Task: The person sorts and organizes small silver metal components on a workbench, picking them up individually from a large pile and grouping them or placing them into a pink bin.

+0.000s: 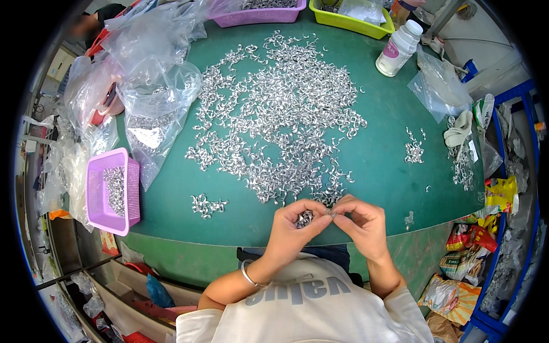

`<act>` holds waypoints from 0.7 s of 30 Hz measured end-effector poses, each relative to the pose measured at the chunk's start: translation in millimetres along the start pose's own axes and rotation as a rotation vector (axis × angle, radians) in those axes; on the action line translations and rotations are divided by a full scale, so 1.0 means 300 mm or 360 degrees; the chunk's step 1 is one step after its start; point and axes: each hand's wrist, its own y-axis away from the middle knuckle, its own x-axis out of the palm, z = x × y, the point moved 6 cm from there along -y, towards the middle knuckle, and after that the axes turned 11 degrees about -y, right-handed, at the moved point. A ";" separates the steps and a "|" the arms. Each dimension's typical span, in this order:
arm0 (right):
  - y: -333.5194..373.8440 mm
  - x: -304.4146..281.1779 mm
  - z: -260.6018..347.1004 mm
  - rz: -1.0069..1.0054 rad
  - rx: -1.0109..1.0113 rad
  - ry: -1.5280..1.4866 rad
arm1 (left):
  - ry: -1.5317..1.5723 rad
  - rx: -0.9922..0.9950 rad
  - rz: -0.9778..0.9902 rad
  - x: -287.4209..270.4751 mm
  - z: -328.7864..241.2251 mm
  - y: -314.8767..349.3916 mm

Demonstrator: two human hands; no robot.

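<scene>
My left hand (298, 224) is curled around several small curved silver metal pieces (304, 219) at the near edge of the green table. Its thumb and forefinger meet the fingertips of my right hand (359, 222). Both hands pinch at one spot, where a tiny piece seems to sit; its shape is too small to make out. Just beyond my fingers spreads a wide heap of the same curved metal pieces (297, 97). A little cluster of them (207, 206) lies to the left of my hands.
A purple basket (132, 200) with metal pieces stands at the left, beside clear plastic bags (153, 123). Purple (257, 18) and green baskets (349, 24) line the far edge. A white bottle (398, 48) stands far right. Small piles (414, 151) lie on the right of the table (377, 171).
</scene>
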 end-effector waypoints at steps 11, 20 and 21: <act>0.013 0.021 0.102 0.0093 -0.0444 0.0532 | -0.0246 0.0145 0.0050 -0.003 -0.044 0.021; 0.022 0.023 0.095 0.0057 -0.0462 0.0443 | -0.0190 0.0045 0.0097 0.003 -0.041 0.034; 0.023 0.023 0.095 0.0052 -0.0462 0.0446 | -0.0196 0.0083 0.0092 0.004 -0.042 0.032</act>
